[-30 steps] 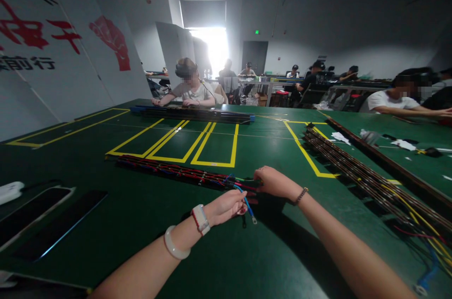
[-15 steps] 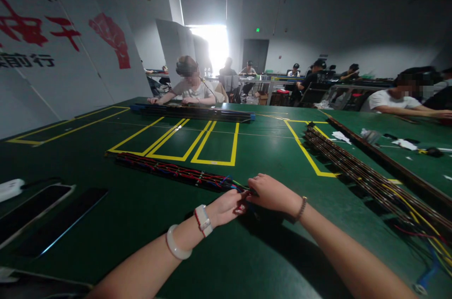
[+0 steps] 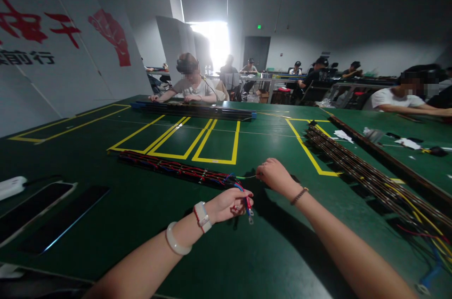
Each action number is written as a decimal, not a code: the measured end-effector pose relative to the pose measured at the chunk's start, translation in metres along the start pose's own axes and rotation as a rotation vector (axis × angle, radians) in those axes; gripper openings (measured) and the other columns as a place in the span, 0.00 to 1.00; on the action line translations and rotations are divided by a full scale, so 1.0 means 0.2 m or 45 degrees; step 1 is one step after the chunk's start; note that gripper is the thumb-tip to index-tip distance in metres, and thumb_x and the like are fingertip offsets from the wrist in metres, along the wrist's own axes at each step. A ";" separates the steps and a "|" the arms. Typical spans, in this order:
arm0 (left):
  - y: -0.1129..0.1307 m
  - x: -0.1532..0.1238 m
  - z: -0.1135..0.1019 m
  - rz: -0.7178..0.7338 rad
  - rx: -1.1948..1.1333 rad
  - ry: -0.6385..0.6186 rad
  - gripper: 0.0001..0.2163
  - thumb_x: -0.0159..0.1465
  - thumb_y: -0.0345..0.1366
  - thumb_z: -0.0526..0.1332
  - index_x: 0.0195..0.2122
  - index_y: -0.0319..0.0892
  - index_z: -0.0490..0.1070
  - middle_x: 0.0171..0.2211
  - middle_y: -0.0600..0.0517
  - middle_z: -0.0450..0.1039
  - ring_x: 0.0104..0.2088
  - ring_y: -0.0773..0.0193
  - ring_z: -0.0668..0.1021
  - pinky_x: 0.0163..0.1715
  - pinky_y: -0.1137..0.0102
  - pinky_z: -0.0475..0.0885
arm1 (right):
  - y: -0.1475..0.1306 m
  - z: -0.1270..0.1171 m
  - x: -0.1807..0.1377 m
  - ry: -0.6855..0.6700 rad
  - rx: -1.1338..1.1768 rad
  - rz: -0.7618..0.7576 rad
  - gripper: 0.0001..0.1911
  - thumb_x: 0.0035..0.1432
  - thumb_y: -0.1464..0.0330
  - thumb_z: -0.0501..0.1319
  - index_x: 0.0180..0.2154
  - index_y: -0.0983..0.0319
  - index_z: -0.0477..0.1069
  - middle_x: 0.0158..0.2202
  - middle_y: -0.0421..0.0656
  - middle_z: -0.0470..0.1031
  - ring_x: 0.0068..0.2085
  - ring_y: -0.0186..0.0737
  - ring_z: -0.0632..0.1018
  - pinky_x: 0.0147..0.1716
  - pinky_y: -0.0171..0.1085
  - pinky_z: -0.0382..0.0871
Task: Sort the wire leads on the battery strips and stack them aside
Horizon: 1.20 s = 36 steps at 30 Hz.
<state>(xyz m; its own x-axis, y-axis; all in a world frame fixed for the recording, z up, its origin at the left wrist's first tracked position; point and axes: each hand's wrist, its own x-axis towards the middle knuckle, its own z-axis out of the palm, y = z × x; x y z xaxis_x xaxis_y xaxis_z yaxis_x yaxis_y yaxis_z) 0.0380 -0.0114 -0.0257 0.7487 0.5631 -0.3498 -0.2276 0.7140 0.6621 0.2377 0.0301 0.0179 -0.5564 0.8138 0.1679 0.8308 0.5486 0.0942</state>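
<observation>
- The long wired bundle (image 3: 176, 168) is lying on the desk (image 3: 212, 256) in front of you, running from beside the yellow tape (image 3: 215, 161) towards your hands.
- From its near end the red and blue wires (image 3: 249, 203) are bending down past your fingers, their metal lugs (image 3: 251, 219) hanging just below.
- Your left hand (image 3: 226, 205) is pinching these wires between thumb and fingers.
- A thin green wire (image 3: 241, 177) is leaving the same end, looking paler towards its tip.
- Your right hand (image 3: 274, 175) is closing its fingertips on the far end of that thin wire, holding it out sideways, apart from the thicker ones.
- You are, by the look of it, sorting the loose ends, keeping thick and thin separate.
- The next move seems to be calling for a steady left pinch and a light right one, so that the thin wire is not kinking or snagging on the lugs.
- To your right, a second bundle (image 3: 353, 169) is lying beside a long dark bar (image 3: 374, 150).
- To your left, a dark flat slab (image 3: 67, 219) is resting near a white box (image 3: 13, 187).
- Across the desk, a co-worker (image 3: 196, 88) is sitting behind a long black piece (image 3: 197, 110) with blue ends.
</observation>
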 end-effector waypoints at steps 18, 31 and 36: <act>0.00 -0.01 0.02 -0.026 0.007 0.060 0.02 0.61 0.29 0.56 0.33 0.35 0.65 0.21 0.54 0.67 0.14 0.78 0.63 0.13 0.81 0.51 | 0.11 0.25 -0.05 0.614 -0.048 -0.276 0.08 0.63 0.65 0.57 0.40 0.59 0.72 0.36 0.41 0.76 0.41 0.39 0.72 0.58 0.46 0.55; -0.01 0.00 -0.01 -0.036 0.200 0.086 0.06 0.60 0.35 0.58 0.33 0.35 0.68 0.21 0.52 0.71 0.15 0.76 0.66 0.14 0.79 0.51 | -0.01 0.15 -0.33 0.781 0.082 -0.724 0.11 0.61 0.61 0.58 0.38 0.62 0.72 0.27 0.41 0.71 0.29 0.36 0.69 0.36 0.39 0.63; -0.02 0.02 -0.02 -0.060 0.127 0.092 0.06 0.59 0.34 0.59 0.28 0.37 0.65 0.18 0.56 0.66 0.15 0.77 0.65 0.17 0.79 0.54 | -0.15 0.16 -0.27 0.663 0.160 -0.777 0.19 0.64 0.59 0.53 0.48 0.65 0.69 0.27 0.42 0.71 0.28 0.37 0.68 0.33 0.38 0.62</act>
<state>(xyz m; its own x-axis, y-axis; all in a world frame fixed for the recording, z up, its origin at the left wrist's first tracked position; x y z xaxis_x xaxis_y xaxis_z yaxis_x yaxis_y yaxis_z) 0.0387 -0.0106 -0.0331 0.7097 0.5609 -0.4263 -0.1275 0.6974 0.7053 0.2412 -0.0243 -0.0253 -0.8066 0.1876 0.5605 0.3582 0.9094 0.2111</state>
